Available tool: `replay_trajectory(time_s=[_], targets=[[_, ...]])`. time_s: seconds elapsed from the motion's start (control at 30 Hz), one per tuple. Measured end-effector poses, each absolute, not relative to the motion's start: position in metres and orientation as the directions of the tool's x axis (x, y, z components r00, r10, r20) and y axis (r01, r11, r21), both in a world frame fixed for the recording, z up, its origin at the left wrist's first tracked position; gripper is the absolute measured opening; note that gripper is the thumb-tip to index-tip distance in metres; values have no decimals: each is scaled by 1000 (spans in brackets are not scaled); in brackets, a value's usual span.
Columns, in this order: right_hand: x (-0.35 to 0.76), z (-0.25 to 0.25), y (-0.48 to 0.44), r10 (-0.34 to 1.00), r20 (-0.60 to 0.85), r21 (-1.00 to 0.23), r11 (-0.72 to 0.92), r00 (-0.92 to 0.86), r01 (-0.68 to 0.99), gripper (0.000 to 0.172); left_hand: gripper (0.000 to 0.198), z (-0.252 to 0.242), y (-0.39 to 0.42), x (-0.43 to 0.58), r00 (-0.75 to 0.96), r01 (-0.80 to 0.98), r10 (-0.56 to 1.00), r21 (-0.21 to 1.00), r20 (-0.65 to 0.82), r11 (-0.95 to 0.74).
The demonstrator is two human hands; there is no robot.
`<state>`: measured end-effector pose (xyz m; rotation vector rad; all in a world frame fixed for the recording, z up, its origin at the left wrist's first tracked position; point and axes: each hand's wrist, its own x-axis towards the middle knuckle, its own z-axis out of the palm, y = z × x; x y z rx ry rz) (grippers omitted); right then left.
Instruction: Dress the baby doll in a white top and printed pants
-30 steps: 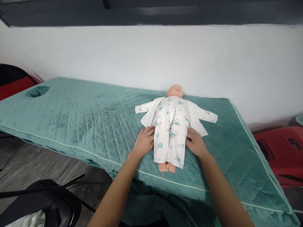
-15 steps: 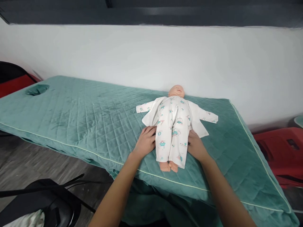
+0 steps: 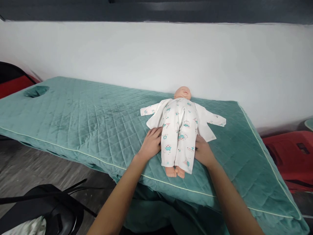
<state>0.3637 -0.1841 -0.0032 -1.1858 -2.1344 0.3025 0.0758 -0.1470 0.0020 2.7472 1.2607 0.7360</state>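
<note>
A baby doll [image 3: 183,92] lies on its back on the green quilted bed cover [image 3: 102,111], its head towards the wall. White printed pants [image 3: 182,130] cover its front and legs, with both bare feet [image 3: 175,172] showing below the hems. Under them a white printed jacket [image 3: 207,122] is spread out, sleeves to both sides. My left hand [image 3: 152,142] rests against the left side of the pants, fingers stretched out, tips partly hidden. On the other side my right hand [image 3: 203,150] touches the pants' edge, its fingers slightly bent and apart, partly hidden by the cloth.
Behind the bed runs a white wall [image 3: 110,52]. A face hole [image 3: 36,91] opens at the bed's left end. A black chair [image 3: 49,202] with cloth on it stands at lower left. Red chairs [image 3: 290,156] are at the right.
The view has shifted slightly. Both hands stay beside the pants, and the doll and its clothes lie as before.
</note>
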Motion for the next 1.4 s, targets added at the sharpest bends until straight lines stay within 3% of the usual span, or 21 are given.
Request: replay_trajectory(time_s=[0.2,0.4,0.67,0.8,1.0,1.1,1.23,1.33,1.4], targets=[[362,-1,-184,807,456,-479,578,-375,661,19,43,1,-151,77,543,730,746,222,386,-646],[362,6,-189,806,459,-430,570,-375,700,20,26,5,-156,77,463,762,792,278,399,-585],[362,15,-219,871,443,-615,467,-211,635,19,23,-8,-145,70,30,790,866,519,499,-326],[389,23,-206,900,436,-676,342,-21,653,18,25,-14,-124,64,-91,786,871,572,483,-235],[434,9,-163,866,414,-522,-28,281,853,33,33,-6,-87,58,-186,876,916,483,355,-10],[431,1,-157,859,387,-533,-87,334,842,34,23,-2,-83,56,-172,890,933,456,315,10],[419,6,-159,831,329,-773,-35,448,634,26,14,-2,-87,53,-198,834,921,551,334,-21],[418,12,-164,805,162,-967,14,571,254,27,24,-4,-93,51,-361,683,863,731,354,-14],[423,11,-166,839,55,-996,86,541,-31,31,29,-4,-96,51,-415,613,833,789,367,-42]])
